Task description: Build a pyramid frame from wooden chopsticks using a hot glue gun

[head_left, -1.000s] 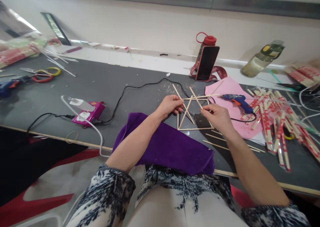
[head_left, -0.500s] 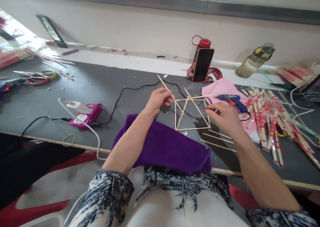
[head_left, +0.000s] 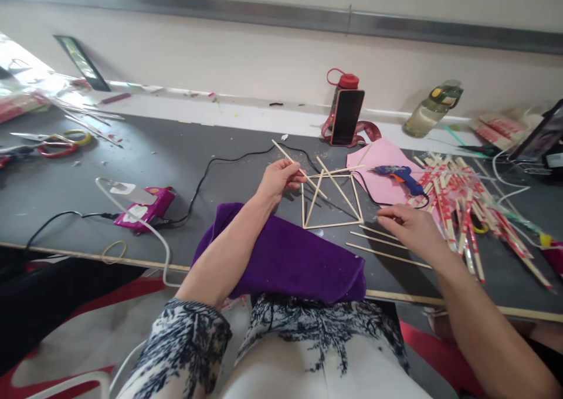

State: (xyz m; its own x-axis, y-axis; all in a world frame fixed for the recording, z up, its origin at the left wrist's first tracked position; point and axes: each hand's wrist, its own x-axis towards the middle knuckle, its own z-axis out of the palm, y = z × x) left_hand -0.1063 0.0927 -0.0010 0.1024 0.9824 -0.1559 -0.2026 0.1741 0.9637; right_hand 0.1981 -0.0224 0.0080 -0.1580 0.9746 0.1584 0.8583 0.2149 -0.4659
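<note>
My left hand (head_left: 281,180) is closed around a thin wooden stick (head_left: 285,154), whose lower end overlaps the left side of a stick frame (head_left: 333,226). Whether the two touch, I cannot tell. The frame is four-sided, with more sticks slanting across it. My right hand (head_left: 409,229) is right of the frame, apart from it, thumb and fingertips pinched together. Anything between those fingertips is too small to make out. Below it lie three loose sticks (head_left: 382,254). A blue glue gun (head_left: 398,178) rests on pink paper (head_left: 369,152) behind the right hand.
A purple cloth (head_left: 290,258) lies along the table's front edge. Red-wrapped stick bundles (head_left: 466,205) cover the right side. Behind stand a phone (head_left: 347,117) against a red-capped bottle and a green bottle (head_left: 428,111). Left are a magenta box (head_left: 149,208) with cables and scissors (head_left: 57,144).
My right hand has moved away from the frame's right side, toward me and to the right. My left hand still holds its stick over the frame. The whole view has shifted slightly.
</note>
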